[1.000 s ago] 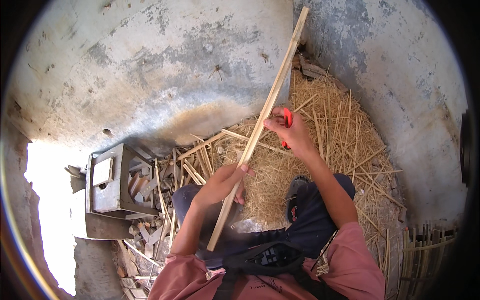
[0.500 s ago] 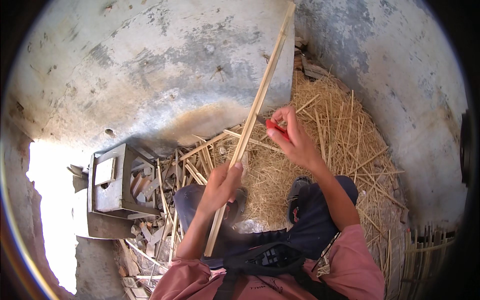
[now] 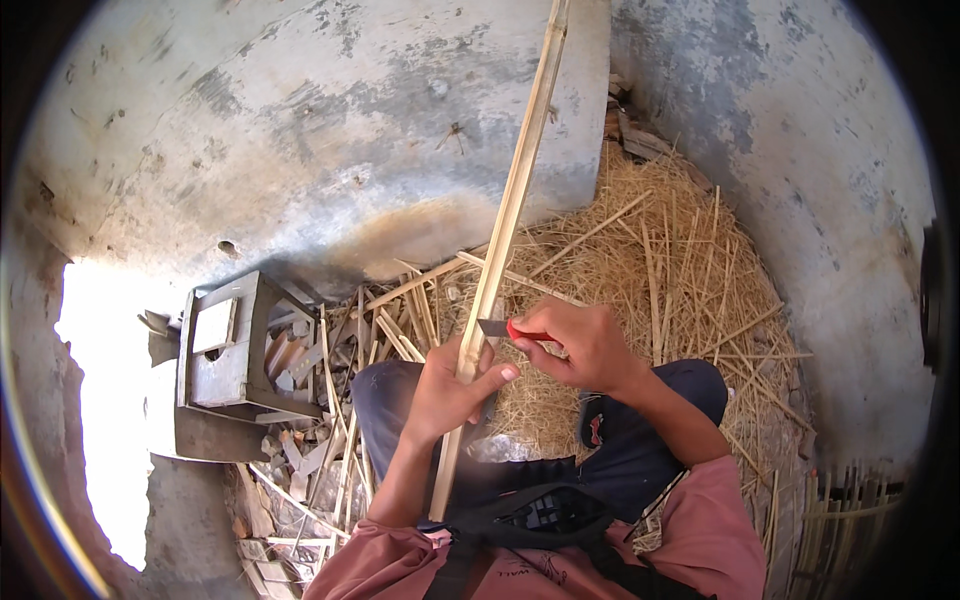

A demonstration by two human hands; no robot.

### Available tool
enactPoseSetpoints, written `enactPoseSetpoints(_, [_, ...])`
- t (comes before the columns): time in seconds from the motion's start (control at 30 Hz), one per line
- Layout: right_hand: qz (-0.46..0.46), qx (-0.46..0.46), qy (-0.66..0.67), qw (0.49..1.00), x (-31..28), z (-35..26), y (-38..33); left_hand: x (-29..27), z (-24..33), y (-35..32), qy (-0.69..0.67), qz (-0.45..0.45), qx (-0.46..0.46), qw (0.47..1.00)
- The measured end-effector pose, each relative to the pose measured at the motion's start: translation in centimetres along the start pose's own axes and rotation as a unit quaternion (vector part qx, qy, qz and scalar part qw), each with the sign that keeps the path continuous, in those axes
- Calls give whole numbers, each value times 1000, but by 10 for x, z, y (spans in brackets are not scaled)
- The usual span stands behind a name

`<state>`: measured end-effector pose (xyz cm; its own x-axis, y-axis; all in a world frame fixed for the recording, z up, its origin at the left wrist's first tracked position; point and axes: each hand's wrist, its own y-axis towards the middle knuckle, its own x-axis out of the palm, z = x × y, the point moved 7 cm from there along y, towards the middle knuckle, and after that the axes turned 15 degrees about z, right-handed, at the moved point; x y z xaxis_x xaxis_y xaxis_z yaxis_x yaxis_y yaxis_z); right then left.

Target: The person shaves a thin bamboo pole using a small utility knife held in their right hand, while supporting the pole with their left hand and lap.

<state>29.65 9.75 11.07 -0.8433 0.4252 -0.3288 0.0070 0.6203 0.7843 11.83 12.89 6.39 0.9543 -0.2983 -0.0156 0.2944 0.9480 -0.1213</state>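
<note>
A long split bamboo strip [image 3: 512, 200] slants from my lap up past the top of the view. My left hand [image 3: 452, 390] is closed around its lower part, thumb pointing right. In my right hand [image 3: 582, 345] is a knife with a red handle [image 3: 518, 332]. Its short dark blade [image 3: 493, 327] lies against the strip's right edge, just above my left hand. The fingers of the right hand wrap the handle and hide most of it.
Straw-like shavings and thin strips [image 3: 690, 270] cover the floor ahead and right. A wooden box frame [image 3: 225, 350] stands at left beside scrap wood. Worn plaster walls [image 3: 330, 130] rise around, with a bright opening [image 3: 105, 400] at far left. Upright sticks [image 3: 845, 525] stand lower right.
My right hand has come down and left, bringing the blade close to my left hand. The strip stands slightly more upright, and my left thumb has swung out to the right.
</note>
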Motion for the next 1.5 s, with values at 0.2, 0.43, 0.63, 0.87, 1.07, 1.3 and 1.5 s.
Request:
enactPoseSetpoints(0.2, [-20, -40, -21, 999, 8, -11, -7, 0, 6, -3, 9, 14, 7, 1000])
enactPoseSetpoints(0.43, [4, -37, -21, 999, 11, -9, -12, -1, 7, -3, 14, 15, 9, 1000])
enactPoseSetpoints(0.63, [16, -41, -35, 998, 10, -12, -10, -3, 3, -4, 13, 9, -7, 1000])
enactPoseSetpoints(0.87, [19, -26, -58, 998, 9, -16, -8, -7, -3, -3, 19, 13, -4, 1000])
enactPoseSetpoints(1.07, [30, -30, -66, 997, 9, -18, -7, -11, -4, -5, 16, -2, -5, 1000])
enactPoseSetpoints(1.3, [34, -30, -78, 996, 11, -15, -8, -12, -2, -7, 22, 0, -8, 1000])
enactPoseSetpoints(1.5, [34, -33, -88, 995, 12, -14, -7, -16, -9, -9, 18, -8, -9, 1000])
